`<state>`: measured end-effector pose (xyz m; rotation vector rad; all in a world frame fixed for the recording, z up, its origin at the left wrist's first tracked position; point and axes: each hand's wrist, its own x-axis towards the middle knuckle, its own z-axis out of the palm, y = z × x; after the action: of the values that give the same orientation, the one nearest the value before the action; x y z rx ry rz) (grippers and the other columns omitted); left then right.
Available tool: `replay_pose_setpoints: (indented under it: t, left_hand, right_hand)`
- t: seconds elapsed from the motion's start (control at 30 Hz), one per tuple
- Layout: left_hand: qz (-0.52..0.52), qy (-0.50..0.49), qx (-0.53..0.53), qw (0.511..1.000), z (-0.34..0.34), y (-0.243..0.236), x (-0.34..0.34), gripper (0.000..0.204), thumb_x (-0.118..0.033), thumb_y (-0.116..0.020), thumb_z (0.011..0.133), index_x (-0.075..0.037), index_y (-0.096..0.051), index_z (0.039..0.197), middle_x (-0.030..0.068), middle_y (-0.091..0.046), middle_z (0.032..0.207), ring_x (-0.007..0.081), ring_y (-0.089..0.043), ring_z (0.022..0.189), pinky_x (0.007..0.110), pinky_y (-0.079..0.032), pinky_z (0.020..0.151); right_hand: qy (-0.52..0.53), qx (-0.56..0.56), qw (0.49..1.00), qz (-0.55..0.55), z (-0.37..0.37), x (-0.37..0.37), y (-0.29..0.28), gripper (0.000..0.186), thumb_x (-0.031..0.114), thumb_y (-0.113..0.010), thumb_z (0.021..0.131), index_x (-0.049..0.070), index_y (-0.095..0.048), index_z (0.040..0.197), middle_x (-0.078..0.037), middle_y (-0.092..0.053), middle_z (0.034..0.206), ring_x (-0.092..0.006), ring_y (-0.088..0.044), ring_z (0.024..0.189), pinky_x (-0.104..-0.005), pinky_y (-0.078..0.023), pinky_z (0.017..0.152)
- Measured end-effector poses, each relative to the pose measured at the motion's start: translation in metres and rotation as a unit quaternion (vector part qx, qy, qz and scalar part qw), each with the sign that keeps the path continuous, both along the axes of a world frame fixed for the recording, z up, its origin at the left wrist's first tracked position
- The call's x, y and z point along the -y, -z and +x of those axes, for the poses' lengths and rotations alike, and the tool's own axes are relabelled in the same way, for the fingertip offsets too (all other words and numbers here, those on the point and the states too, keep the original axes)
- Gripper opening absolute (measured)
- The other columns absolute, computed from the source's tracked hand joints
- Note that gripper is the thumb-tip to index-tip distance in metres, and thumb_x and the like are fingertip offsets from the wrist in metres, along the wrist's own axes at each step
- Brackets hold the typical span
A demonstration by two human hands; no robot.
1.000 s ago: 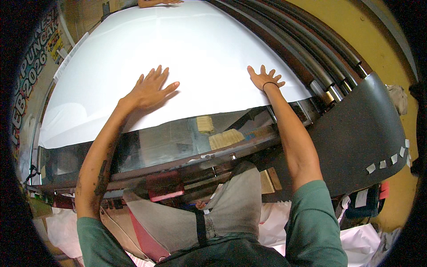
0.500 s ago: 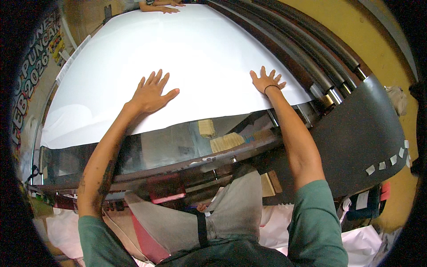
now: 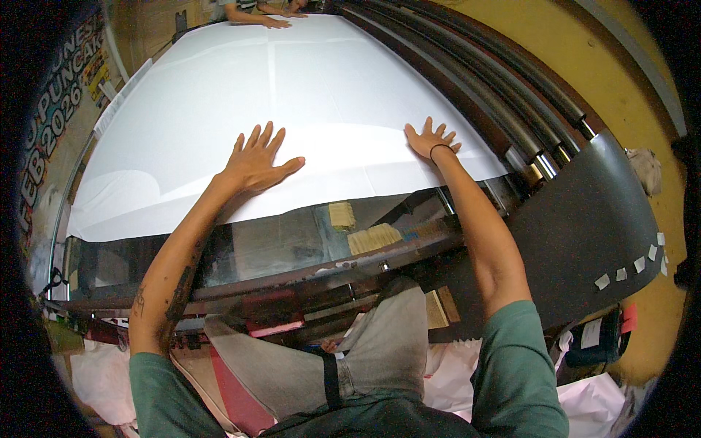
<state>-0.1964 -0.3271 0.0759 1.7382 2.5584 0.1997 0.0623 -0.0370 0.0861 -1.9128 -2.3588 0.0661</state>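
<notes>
Over the last second both hands have crept a little up and inward across the white sheet (image 3: 307,95), and the sheet's near edge sits slightly higher over the glass than before, so a wider band of the glass table top (image 3: 292,244) now shows in the lower middle of the frame. The left hand (image 3: 255,162) lies flat at centre left, fingers spread wide and released, palm pressed on the sheet and gripping nothing. The right hand (image 3: 431,140), with a dark band at the wrist, lies flat at centre right in the same way, fingers fanned and open, close to the sheet's right-hand edge.

The sheet fills the upper half of the picture, draped over the table from the near edge to the far end at the top, where another person's hands (image 3: 281,16) rest on it. A faint crease runs down its middle. To the right, a bank of dark rollers (image 3: 511,95) runs along the sheet's edge toward the grey machine housing (image 3: 584,219) at the right of the frame.

Judging from the flat palms and the small drift of the edge, the sheet seems to be sliding away under light downward pressure, with both ends held in line.
</notes>
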Motion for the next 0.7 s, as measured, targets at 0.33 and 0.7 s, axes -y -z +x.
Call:
replay_pose_setpoints:
  t: [0.33,0.7]
  left_hand:
    - [-0.009,0.0,-0.018,1.0,0.004,0.003,-0.004,0.111,-0.09,-0.026,0.082,-0.011,-0.02,0.159,0.0179,-0.012,0.166,0.0365,-0.007,0.153,0.056,-0.007,0.123]
    - [-0.022,0.006,-0.028,0.999,0.012,0.0,-0.003,0.107,-0.088,-0.028,0.084,-0.012,-0.017,0.16,0.0175,-0.01,0.166,0.037,-0.007,0.153,0.056,-0.006,0.123]
  right_hand:
    - [-0.01,0.008,1.0,-0.028,-0.013,0.012,-0.007,0.101,0.081,-0.033,0.084,0.019,-0.014,0.161,-0.02,-0.005,0.166,-0.0476,0.001,0.151,-0.071,0.002,0.115]
    - [-0.067,-0.017,0.997,-0.038,-0.067,0.037,0.005,0.092,0.078,-0.025,0.09,0.021,-0.016,0.161,-0.017,-0.004,0.167,-0.0451,0.0,0.152,-0.068,0.002,0.118]
